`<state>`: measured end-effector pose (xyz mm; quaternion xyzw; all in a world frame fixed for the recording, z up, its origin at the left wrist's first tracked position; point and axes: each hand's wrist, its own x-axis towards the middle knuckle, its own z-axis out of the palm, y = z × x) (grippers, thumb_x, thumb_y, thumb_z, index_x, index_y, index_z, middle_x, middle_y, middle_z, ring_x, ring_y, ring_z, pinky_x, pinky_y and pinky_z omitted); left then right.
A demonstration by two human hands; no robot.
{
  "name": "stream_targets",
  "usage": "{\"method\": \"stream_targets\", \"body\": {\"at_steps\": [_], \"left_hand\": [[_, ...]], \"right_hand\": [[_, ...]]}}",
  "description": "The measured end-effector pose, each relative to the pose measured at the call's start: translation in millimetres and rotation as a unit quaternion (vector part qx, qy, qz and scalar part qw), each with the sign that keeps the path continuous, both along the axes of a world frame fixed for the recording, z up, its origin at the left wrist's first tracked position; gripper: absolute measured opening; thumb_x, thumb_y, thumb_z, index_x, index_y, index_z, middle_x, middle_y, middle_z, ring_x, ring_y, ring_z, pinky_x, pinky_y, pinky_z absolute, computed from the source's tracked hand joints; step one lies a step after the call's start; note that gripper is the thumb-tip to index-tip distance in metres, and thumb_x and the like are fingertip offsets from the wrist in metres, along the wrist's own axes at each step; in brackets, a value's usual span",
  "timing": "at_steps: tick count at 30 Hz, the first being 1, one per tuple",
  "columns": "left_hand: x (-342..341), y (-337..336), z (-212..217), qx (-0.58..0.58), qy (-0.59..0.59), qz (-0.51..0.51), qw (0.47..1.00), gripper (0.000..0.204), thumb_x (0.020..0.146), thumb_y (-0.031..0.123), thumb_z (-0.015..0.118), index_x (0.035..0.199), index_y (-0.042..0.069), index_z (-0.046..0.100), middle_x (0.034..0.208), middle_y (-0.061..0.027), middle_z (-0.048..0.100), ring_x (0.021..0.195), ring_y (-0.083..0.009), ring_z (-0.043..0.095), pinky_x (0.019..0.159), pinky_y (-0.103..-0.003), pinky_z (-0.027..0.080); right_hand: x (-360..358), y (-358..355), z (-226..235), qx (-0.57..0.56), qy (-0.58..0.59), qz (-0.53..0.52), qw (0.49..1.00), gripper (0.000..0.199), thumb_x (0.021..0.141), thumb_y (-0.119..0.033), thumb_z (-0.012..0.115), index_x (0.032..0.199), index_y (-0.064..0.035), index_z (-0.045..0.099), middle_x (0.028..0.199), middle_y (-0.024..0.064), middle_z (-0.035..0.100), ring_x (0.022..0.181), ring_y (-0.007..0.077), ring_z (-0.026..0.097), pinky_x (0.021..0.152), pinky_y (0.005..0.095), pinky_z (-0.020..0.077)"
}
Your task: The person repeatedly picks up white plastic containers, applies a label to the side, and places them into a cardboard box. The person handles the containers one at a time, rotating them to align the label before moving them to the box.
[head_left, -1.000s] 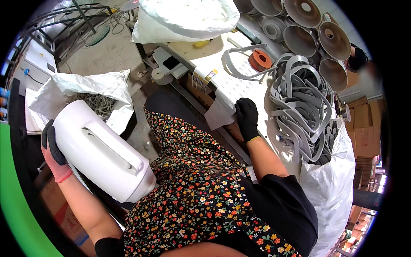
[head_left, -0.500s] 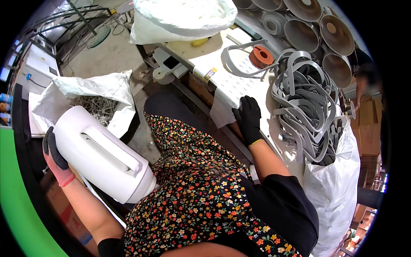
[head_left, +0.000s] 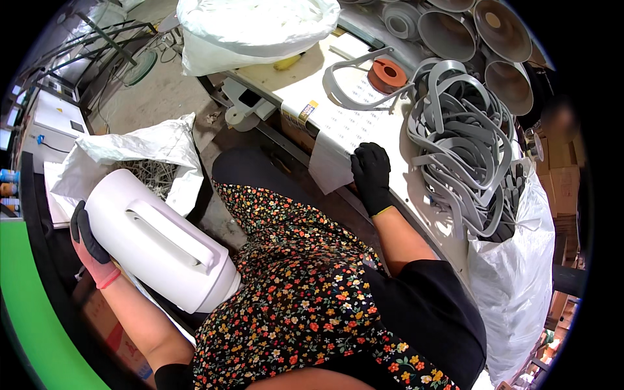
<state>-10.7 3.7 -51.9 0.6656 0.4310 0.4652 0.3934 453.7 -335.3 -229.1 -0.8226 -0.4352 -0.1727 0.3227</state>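
Gripping a white casing [head_left: 159,242] at nine o'clock, the left hand [head_left: 91,246] holds its end, while the right hand [head_left: 372,174] presses flat on a paper sheet [head_left: 338,140] at one o'clock beside grey strips [head_left: 465,156].

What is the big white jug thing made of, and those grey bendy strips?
The big white housing in the left hand looks like moulded plastic: smooth, even white, rounded edges, slightly matte. The grey strips piled beside the right hand seem to be rubber or soft plastic, since they curl and loop without creasing.
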Motion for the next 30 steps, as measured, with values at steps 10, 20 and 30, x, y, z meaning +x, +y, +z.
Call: {"method": "stream_targets", "body": {"at_steps": [10,20,30], "left_hand": [[-6,-3,2,0.128,0.126,-0.002,0.984,0.032,0.099,0.009,0.042,0.121,-0.008,0.057,0.125,-0.0187,0.058,0.110,-0.0271,0.060,0.093,-0.035,0.049],[-24,-13,4,0.377,0.356,0.006,0.855,0.031,0.096,0.006,0.046,0.122,-0.007,0.057,0.123,-0.0209,0.058,0.110,-0.0313,0.059,0.094,-0.037,0.049],[-38,-1,-10,0.339,0.307,-0.001,0.889,0.032,0.095,0.007,0.048,0.122,-0.006,0.057,0.124,-0.0205,0.058,0.110,-0.0307,0.059,0.093,-0.037,0.050]], "right_hand": [[0,5,3,-0.033,0.010,0.012,0.999,0.022,0.072,-0.010,0.071,0.090,-0.0046,0.060,0.099,0.0122,0.060,0.098,0.0331,0.055,0.087,0.0452,0.0445],[4,1,0,-0.036,0.006,0.006,0.999,0.034,0.077,-0.016,0.073,0.107,-0.0038,0.063,0.113,0.0143,0.062,0.109,0.0339,0.056,0.095,0.0442,0.0446],[3,8,0,-0.009,-0.007,0.009,1.000,0.014,0.077,-0.010,0.071,0.087,-0.0042,0.064,0.096,0.0134,0.065,0.095,0.0338,0.060,0.083,0.0432,0.0489]]}}
